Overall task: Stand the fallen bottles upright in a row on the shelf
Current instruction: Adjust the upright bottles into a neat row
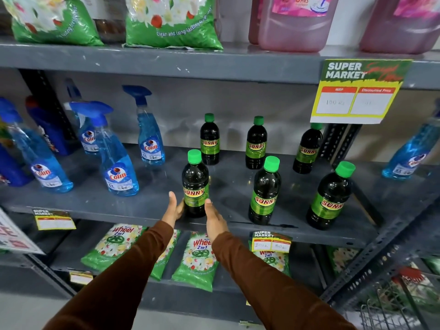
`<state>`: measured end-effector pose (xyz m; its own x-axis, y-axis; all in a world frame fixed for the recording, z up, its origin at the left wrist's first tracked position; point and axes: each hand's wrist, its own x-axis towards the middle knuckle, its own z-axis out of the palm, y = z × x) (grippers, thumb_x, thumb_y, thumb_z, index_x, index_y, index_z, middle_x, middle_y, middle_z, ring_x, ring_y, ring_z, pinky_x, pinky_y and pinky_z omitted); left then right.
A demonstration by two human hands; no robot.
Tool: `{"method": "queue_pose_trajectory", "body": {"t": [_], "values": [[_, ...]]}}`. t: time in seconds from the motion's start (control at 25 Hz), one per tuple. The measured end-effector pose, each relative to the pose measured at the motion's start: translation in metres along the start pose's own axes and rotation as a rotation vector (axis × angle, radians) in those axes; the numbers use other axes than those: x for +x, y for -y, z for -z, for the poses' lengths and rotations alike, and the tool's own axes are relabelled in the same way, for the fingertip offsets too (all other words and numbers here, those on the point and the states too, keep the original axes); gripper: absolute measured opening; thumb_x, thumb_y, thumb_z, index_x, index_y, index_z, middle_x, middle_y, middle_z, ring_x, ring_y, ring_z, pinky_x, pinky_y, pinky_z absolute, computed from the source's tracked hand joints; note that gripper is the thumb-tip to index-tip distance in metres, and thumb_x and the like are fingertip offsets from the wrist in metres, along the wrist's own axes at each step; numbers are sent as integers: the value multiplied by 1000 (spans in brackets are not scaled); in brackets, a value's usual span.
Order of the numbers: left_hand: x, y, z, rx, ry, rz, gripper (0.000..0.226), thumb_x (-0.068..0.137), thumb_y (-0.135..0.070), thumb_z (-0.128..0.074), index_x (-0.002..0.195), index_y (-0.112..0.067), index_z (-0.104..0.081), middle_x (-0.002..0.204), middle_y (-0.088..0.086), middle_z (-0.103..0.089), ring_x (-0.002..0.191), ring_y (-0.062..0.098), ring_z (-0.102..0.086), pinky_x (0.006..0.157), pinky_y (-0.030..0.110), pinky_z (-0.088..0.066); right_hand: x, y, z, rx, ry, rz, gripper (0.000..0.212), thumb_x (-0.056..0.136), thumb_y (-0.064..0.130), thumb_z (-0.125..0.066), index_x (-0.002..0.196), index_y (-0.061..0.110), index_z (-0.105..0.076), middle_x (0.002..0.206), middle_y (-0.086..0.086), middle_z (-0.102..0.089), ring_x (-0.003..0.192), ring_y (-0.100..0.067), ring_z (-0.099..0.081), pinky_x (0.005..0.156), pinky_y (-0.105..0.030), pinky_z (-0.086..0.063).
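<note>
Hands flank the dark, green-capped plastic Sunny bottle [195,184] upright at the grey metal shelf [147,210] front: left hand [175,208] touching at nine o'clock, right hand [214,217] open at three, likely steadying it.

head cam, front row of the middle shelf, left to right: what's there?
Colin spray bottle → second Colin spray bottle → Sunny bottle between left hand and right hand → second Sunny bottle → third Sunny bottle. All upright.
</note>
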<state>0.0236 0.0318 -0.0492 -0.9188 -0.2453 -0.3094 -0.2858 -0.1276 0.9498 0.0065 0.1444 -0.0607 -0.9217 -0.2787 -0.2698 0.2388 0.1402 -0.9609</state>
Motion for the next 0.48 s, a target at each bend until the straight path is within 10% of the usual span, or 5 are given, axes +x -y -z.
{"method": "queue_pose_trajectory", "body": {"t": [0.24,0.36,0.48], "values": [[-17,52,-39,378,-623,-528,50,85,-49,-26,79,-6,-49,79,11,-49,77,24,-44,79,45,-41,-25,-26,52,-4,-580,477,17,88,43,-37,76,32,-42,78,2,-46,74,-15,-45,69,-19,-36],[-17,56,-91,315,-259,-565,59,77,-60,-26,88,-8,-54,86,12,-57,84,25,-53,86,49,-46,-11,-37,99,10,-824,458,44,84,54,-37,98,15,-51,98,-6,-51,94,-24,-49,86,-26,-38],[14,49,-127,54,48,-87,113,50,-92,-29,133,-15,-41,142,3,-41,131,20,-37,115,45,-25,-1,-36,125,55,-537,184,63,90,54,-33,136,10,-36,146,-14,-36,134,-24,-33,116,-39,-23]]}}
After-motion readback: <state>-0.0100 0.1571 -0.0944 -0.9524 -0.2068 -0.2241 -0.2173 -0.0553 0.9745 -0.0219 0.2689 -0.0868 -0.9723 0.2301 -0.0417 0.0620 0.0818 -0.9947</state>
